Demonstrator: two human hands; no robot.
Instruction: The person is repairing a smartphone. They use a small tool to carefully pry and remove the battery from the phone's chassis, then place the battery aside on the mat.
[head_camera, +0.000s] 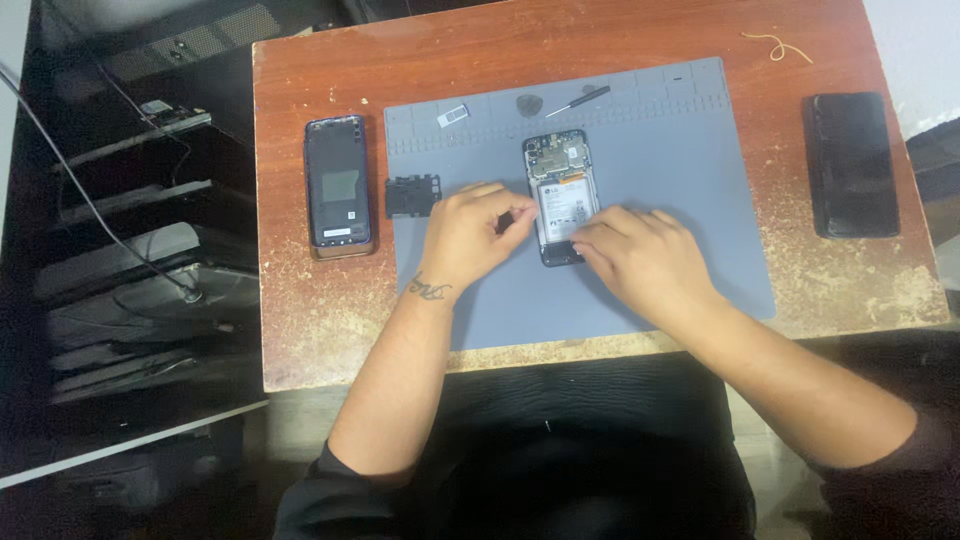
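An opened phone (558, 170) lies face down on a grey work mat (690, 190), its back removed so the circuit board and white battery show. My left hand (470, 235) rests at the phone's left edge, fingers pinched against its side. My right hand (640, 260) covers the lower right corner of the phone, fingertips pressing on its bottom end. Whether either hand holds a small tool is hidden by the fingers.
A black plastic cover piece (412, 195) lies left of my left hand. A phone back cover (340, 185) sits on the wooden table (300, 310) at left. A screwdriver (578, 100), a guitar-pick opener (529, 103) and a small tray (453, 115) lie on the mat's top. A black phone (851, 165) lies at right.
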